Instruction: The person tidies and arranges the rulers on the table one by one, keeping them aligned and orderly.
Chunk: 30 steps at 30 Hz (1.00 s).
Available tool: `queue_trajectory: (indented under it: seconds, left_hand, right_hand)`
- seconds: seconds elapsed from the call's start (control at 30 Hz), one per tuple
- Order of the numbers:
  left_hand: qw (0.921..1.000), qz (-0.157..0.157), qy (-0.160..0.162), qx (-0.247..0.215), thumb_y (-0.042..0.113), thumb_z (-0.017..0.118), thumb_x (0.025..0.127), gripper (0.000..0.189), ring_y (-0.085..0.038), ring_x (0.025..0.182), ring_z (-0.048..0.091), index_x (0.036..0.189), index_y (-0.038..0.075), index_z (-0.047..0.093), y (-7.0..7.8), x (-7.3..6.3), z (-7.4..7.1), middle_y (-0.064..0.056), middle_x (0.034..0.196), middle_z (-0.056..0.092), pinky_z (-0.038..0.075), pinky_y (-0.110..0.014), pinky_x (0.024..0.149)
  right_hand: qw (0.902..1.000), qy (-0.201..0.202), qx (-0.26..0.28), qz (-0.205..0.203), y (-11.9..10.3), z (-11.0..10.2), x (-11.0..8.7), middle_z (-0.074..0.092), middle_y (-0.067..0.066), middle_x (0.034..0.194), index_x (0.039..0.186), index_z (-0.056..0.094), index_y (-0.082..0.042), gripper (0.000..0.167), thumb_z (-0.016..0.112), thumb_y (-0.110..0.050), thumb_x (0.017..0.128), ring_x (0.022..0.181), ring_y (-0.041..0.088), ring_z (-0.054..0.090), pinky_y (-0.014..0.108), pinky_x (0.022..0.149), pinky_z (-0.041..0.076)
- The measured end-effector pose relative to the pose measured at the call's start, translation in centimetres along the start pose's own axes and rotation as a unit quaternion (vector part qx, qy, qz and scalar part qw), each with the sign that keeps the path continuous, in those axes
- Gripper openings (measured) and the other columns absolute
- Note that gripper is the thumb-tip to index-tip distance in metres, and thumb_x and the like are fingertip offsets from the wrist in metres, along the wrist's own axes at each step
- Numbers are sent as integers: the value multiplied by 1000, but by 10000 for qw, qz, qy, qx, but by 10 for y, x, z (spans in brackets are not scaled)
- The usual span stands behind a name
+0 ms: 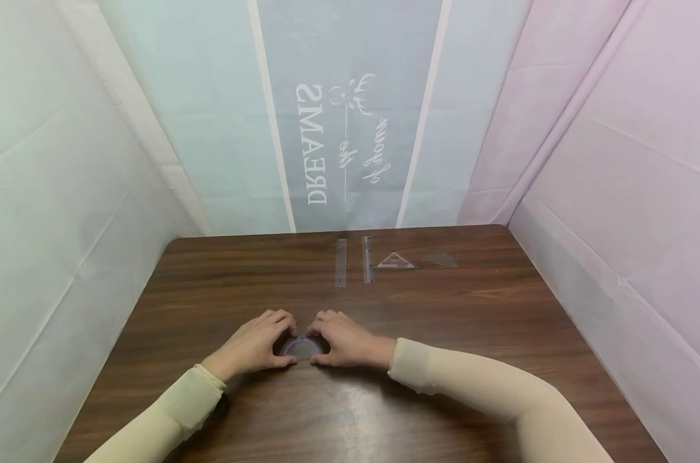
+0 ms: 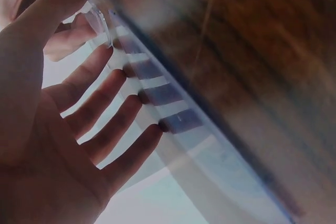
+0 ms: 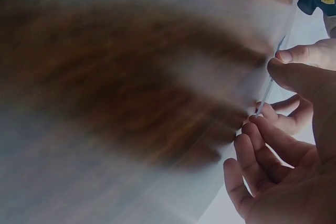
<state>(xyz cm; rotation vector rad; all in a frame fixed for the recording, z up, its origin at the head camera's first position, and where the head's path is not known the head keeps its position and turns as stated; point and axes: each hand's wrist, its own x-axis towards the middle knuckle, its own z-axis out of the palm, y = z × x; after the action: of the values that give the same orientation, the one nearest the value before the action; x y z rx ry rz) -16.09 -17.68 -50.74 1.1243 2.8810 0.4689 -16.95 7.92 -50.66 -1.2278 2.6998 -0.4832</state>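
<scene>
A clear protractor (image 1: 302,348) with a purple-tinted arc is held between both hands, close over the wooden table, its curved side away from the body. My left hand (image 1: 258,343) pinches its left end between thumb and fingertips. The right hand (image 1: 347,341) grips the opposite end in the same way. In the left wrist view the protractor (image 2: 97,22) shows as a thin clear curve by the thumb and index finger, the other fingers spread with their tips at the tabletop. The right wrist view shows the protractor (image 3: 266,95) nearly edge-on.
Toward the back of the table (image 1: 228,283) lie two clear rulers, one on the left (image 1: 341,263) and one on the right (image 1: 367,260). Beside them are a clear set square (image 1: 395,260) and another clear protractor (image 1: 441,259). Fabric walls (image 1: 350,38) stand behind and at both sides.
</scene>
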Motion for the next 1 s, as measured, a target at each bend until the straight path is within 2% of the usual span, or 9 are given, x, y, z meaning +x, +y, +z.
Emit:
queue_trajectory:
  seconds: [0.23,0.47,0.7,1.0]
  left_hand:
    - [9999,28,-105,59,44,91,87,47,-24,121,62,117,16,68,-1,-2,-2,2,130,63,58,-47,91]
    - [9998,82,-91,135,43,91,87,48,-26,122,62,118,15,68,0,-3,-2,0,132,63,58,-47,93]
    - [9998,122,-96,156,42,91,87,48,-27,123,62,117,14,66,0,-3,-1,-1,132,63,56,-48,97]
    - [9997,178,-75,129,41,92,85,49,-26,121,62,117,13,66,1,-3,-3,-1,130,62,57,-47,96]
  right_hand:
    - [10000,48,-59,22,-4,2,-1,65,-3,119,133,71,-12,54,85,-44,93,109,11,57,32,101,48]
    - [9998,82,-180,-24,-5,3,-1,64,-3,117,133,71,-12,54,85,-46,93,103,10,55,31,96,48]
    - [9998,11,-179,1,-7,2,-1,64,-4,117,134,70,-12,54,84,-46,94,103,9,55,30,95,48]
    - [9996,54,-265,-19,-7,4,-1,64,-4,118,134,70,-13,55,84,-47,94,106,10,56,31,96,49]
